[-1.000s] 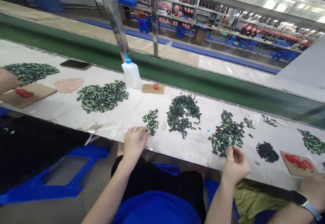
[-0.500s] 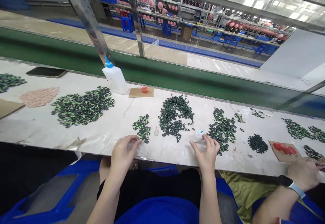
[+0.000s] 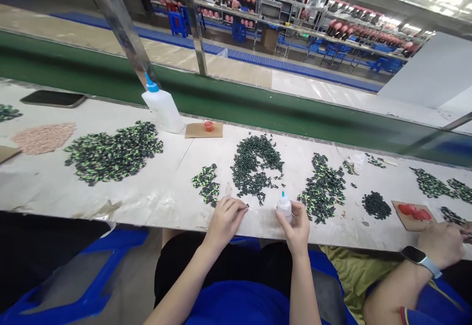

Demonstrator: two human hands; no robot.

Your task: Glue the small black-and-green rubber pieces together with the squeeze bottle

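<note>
My right hand [image 3: 298, 224] is closed round a small white squeeze bottle [image 3: 284, 205] with a blue tip, held upright near the table's front edge. My left hand [image 3: 226, 218] is pinched, with a small dark piece [image 3: 247, 206] at its fingertips. Just beyond the left hand lies a small pile of black-and-green pieces [image 3: 206, 183]. Between and beyond both hands spreads a pile of plain dark green pieces [image 3: 254, 162]. To the right of the bottle is another heap of black-and-green pieces [image 3: 322, 190].
A large white bottle [image 3: 164, 110] with a blue nozzle stands at the back left, beside cardboard [image 3: 193, 131] bearing a red cup [image 3: 208, 126]. Further left are a big black-and-green heap [image 3: 114, 153], pink pieces [image 3: 44, 138] and a phone [image 3: 53, 99]. A co-worker's hand [image 3: 440, 246] is at the right.
My left hand has moved right, away from the small black-and-green pile, with a dark piece at its fingertips. My right hand has raised the tilted small bottle upright.
</note>
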